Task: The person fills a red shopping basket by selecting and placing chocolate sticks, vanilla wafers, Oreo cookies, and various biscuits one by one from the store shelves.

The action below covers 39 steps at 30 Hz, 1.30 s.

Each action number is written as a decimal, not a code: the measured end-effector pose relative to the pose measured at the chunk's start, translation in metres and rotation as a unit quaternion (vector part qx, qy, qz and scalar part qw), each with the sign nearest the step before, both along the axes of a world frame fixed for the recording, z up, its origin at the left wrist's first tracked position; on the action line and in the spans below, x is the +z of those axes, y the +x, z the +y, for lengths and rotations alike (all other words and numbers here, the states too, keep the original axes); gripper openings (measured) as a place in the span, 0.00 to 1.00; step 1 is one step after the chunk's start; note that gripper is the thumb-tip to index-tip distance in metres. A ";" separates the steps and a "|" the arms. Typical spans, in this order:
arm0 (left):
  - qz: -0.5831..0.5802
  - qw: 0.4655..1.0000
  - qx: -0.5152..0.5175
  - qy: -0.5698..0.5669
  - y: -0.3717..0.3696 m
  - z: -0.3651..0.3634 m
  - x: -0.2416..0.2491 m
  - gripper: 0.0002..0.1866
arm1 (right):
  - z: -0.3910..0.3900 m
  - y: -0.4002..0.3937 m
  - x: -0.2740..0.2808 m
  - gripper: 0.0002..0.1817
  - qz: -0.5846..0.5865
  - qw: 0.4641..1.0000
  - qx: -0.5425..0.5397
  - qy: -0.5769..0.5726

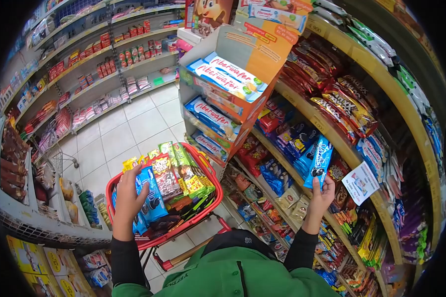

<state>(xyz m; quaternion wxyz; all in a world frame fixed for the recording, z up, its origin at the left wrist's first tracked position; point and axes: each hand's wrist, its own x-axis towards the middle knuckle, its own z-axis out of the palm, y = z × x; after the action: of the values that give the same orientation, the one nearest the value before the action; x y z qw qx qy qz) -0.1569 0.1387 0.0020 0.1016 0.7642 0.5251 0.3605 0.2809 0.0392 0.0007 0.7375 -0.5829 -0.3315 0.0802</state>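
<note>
My right hand (322, 198) pinches the lower end of a blue cookie packet (318, 159) with white lettering, held upright in front of the snack shelf. Over the left side of a red shopping basket (215, 185) is my left hand (130, 193). Its thumb and fingers are apart, and it rests against a blue cookie packet (154, 198) inside. The basket also contains a red-and-white snack bag (164, 175), green bags (183, 161) and small yellow packets (198, 184). Part of the basket's contents is hidden under my left hand.
A cardboard display (262, 49) of wafer boxes stands ahead. Curved shelves (381, 218) packed with snacks rise at my right, with a white price card (360, 183) sticking out. Stocked shelves (91, 72) line the far left. The basket sits on a cart with a red-ended handle (183, 257).
</note>
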 end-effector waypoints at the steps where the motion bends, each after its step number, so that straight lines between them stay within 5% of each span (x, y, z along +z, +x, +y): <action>1: 0.016 1.000 -0.001 0.011 -0.002 0.000 -0.001 0.25 | 0.002 -0.004 0.003 0.13 0.023 0.999 0.026 0.017; 5: 0.051 0.998 0.020 0.008 -0.006 -0.002 0.001 0.22 | 0.013 -0.019 0.019 0.10 0.177 0.966 0.151 0.110; 6: 0.046 0.999 0.026 0.003 -0.006 -0.002 0.001 0.21 | 0.016 -0.020 0.019 0.09 0.219 0.934 0.242 0.146; 11: 0.042 0.999 0.021 0.021 -0.007 0.001 0.000 0.19 | 0.029 -0.083 0.005 0.13 0.352 0.845 0.363 0.177; 15: 0.059 0.998 0.014 0.013 -0.005 0.002 -0.001 0.19 | 0.019 -0.132 -0.011 0.15 0.370 0.826 0.399 0.149; 20: 0.074 0.997 0.005 -0.006 -0.005 0.003 -0.007 0.18 | 0.023 -0.154 -0.030 0.16 0.177 0.875 0.451 0.019; 28: 0.068 0.997 0.009 -0.039 -0.008 0.002 -0.006 0.17 | 0.057 -0.187 -0.052 0.13 0.189 0.837 0.498 -0.126; 35: 0.086 0.995 -0.004 -0.049 -0.013 0.005 -0.010 0.16 | 0.073 -0.235 -0.065 0.17 0.293 0.723 0.579 -0.237; 39: 0.105 0.991 -0.017 -0.087 -0.014 0.002 -0.012 0.19 | 0.075 -0.253 -0.071 0.17 0.255 0.768 0.539 -0.233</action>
<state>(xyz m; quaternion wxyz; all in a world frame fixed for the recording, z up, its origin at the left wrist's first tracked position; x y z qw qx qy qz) -0.1708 0.1406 -0.0099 0.1183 0.7946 0.5495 0.2296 0.0283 0.1146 -0.0699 0.4716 -0.4203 -0.3621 0.6855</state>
